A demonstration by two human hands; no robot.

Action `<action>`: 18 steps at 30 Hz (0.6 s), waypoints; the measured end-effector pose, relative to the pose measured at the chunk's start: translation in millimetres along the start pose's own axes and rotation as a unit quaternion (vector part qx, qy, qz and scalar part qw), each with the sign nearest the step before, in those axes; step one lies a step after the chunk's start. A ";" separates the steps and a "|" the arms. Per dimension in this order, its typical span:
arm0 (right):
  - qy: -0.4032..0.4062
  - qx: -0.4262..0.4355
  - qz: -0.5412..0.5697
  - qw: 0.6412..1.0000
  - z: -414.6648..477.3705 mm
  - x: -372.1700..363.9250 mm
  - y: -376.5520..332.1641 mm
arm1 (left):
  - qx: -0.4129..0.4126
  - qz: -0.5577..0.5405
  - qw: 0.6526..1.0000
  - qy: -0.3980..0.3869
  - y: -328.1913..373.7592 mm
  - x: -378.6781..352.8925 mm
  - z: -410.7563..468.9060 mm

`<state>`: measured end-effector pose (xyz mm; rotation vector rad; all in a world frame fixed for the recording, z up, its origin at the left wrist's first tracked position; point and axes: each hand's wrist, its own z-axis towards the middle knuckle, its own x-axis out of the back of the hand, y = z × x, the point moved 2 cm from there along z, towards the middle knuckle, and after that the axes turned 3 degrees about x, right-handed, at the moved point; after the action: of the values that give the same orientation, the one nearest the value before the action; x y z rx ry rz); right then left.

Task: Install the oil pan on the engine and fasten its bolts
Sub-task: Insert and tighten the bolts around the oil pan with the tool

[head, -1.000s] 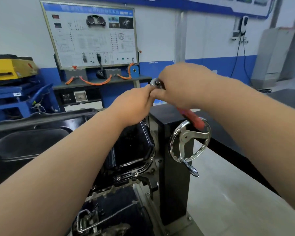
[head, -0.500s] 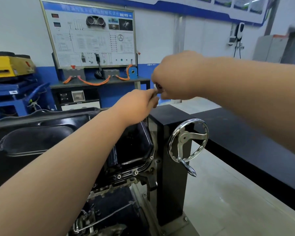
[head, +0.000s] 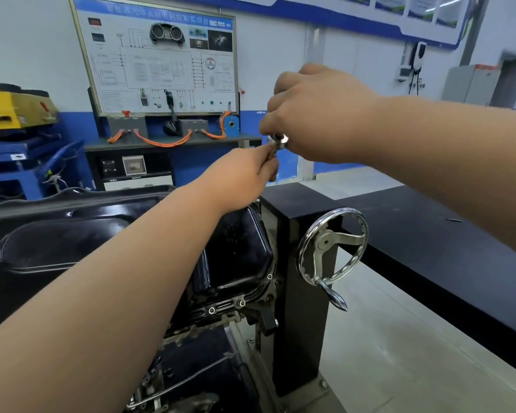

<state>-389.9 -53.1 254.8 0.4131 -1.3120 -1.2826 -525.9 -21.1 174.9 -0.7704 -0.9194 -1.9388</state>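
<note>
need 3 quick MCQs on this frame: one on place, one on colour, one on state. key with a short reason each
1. Where is the handwheel relative to the oil pan?
A. Right of it, on the black post
B. Lying on top of it
C. Left of it, on the floor

2. What colour is the oil pan?
A. Red
B. Black
C. Yellow

3. What are the hands doing?
A. Both rest flat on the oil pan
B. One turns the handwheel
C. The left hand and right hand both grip a small chrome tool, held up clear of the oil pan

Key:
1 A: the handwheel is mounted on the post beside the pan's right end.
2 B: the pan is glossy black.
3 C: fingers of both hands curl round the chrome tool, and neither touches the pan.
</note>
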 end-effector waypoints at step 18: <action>-0.056 -0.178 0.230 0.955 0.3 -1.5 -10.8 | 0.024 -0.014 0.999 -0.029 7.2 0.4 -1.9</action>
<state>-394.7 -55.2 245.2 -0.2132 -1.1494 -1.1204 -520.1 -25.5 176.5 -0.7934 -1.0125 -1.9198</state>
